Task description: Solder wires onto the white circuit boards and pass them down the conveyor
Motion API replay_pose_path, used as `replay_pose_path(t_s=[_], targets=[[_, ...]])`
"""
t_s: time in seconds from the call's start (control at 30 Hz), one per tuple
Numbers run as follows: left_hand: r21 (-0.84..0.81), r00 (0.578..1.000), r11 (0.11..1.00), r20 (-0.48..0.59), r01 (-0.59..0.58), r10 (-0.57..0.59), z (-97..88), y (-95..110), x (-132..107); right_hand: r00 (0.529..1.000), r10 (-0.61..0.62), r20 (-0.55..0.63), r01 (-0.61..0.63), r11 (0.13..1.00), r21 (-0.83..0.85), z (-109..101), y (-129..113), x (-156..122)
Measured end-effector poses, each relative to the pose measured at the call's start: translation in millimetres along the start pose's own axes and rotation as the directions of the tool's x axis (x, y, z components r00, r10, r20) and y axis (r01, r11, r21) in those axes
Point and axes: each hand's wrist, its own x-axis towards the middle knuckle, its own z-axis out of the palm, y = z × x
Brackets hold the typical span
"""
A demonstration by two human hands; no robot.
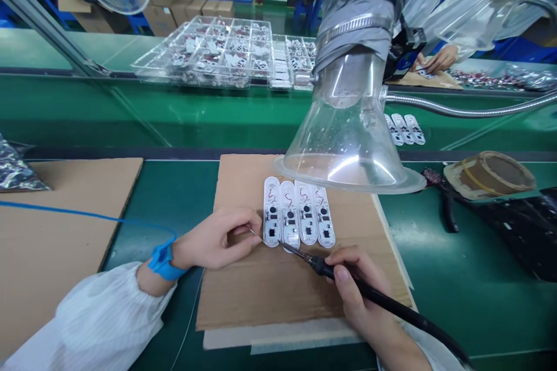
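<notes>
Several white oblong circuit boards lie side by side on a cardboard sheet. My right hand is closed around a soldering iron, whose tip points at the lower end of the boards on the left. Whether the tip touches a board I cannot tell. My left hand, wearing a blue wrist strap, pinches thin solder wire close to the leftmost board. The wire's tail runs down under the wrist toward the table's front edge.
A clear fume hood hangs just above the boards' far ends. To the right are a round brown container and a black bag. Divided clear trays stand behind the green conveyor. A co-worker's hands work at far right.
</notes>
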Motion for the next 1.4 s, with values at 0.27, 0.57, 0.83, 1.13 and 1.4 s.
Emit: replay_pose_path(t_s=[0.27,0.57,0.83,1.13,1.4], targets=[[-0.004,1.0,1.0,-0.004,-0.012,0.012,0.6,0.0,1.2,1.0,-0.017,-0.02,0.016,1.0,-0.016,1.3,-0.4,0.9],[-0.017,1.0,0.999,0.006,-0.028,0.028,0.3,-1.3,0.8,0.996,-0.087,-0.024,0.085,0.994,-0.064,4.9,-11.3,11.1],[0.01,0.999,0.999,0.0,-0.035,0.035,0.7,-4.4,0.2,0.996,-0.091,-0.015,0.089,0.994,-0.067,4.3,-14.9,14.2],[0.017,0.999,0.999,-0.008,-0.046,0.046,-0.6,-3.6,-0.9,0.994,-0.113,-0.004,0.112,0.993,-0.045,5.1,-21.3,17.8],[0.011,1.0,1.0,0.003,-0.028,0.028,0.2,-6.5,-0.1,0.993,-0.1,0.064,0.104,0.992,-0.067,2.2,-22.2,19.3]])
